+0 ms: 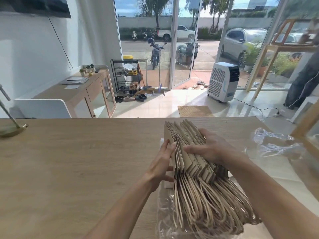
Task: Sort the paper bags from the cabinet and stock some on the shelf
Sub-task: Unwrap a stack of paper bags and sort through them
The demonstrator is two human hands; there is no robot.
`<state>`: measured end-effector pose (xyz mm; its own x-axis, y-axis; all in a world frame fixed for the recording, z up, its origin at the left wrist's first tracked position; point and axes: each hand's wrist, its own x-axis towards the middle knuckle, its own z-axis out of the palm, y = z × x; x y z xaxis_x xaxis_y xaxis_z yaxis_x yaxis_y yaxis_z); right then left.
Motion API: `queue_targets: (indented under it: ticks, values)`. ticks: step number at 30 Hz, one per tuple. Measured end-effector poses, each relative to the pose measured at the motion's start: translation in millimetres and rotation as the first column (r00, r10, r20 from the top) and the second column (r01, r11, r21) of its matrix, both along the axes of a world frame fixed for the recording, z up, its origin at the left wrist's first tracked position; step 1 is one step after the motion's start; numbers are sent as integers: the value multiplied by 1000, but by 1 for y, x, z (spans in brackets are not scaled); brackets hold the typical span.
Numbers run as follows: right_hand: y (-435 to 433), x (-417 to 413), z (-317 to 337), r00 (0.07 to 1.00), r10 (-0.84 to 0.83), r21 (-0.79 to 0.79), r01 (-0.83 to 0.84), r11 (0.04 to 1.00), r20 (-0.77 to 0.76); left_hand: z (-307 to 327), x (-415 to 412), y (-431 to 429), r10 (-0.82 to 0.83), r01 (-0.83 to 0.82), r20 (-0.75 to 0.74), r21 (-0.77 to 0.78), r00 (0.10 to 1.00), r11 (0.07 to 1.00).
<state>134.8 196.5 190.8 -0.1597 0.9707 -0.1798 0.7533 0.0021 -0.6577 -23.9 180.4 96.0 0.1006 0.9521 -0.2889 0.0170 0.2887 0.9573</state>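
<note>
Stack of brown paper bags (191, 152) sits on the wooden counter (77, 161), right of centre, standing on edge and fanned, leaning to the right, twisted handles (212, 209) pointing toward the person. Clear plastic wrap (165, 219) lies under the stack; more crumpled wrap (274, 145) sits to the right, apart from it.

Left hand (161, 167) is flat against the left face of the stack, fingers pressed together, bracing it. Right hand (209, 146) rests on top, fingers spread and curled over the bag edges, thumb pushed in between bags — looks like splitting off a portion.

Risks, judged from here: the stack leans right, so easing the right hand could let the bags slide and topple over. Handles are tangled together — pulling a batch out could drag neighbours along. The slick wrap underneath could let the whole stack skid.

No readable brand, label or writing on the bags or wrap.
</note>
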Motion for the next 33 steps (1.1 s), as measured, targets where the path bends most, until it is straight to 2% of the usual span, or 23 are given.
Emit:
queue_targets:
  ticks: [21,28,33]
  values:
    - [-8,2,-4,998,-20,36,23,999,-67,-3,-1,4,32,-32,-2,17,999,999]
    - [-2,5,-8,999,-21,26,22,999,-50,-1,-6,1,-67,76,-91,97,994,992]
    - [5,8,-14,992,-25,9,26,1000,-124,-2,-9,1,-98,109,-109,103,989,989]
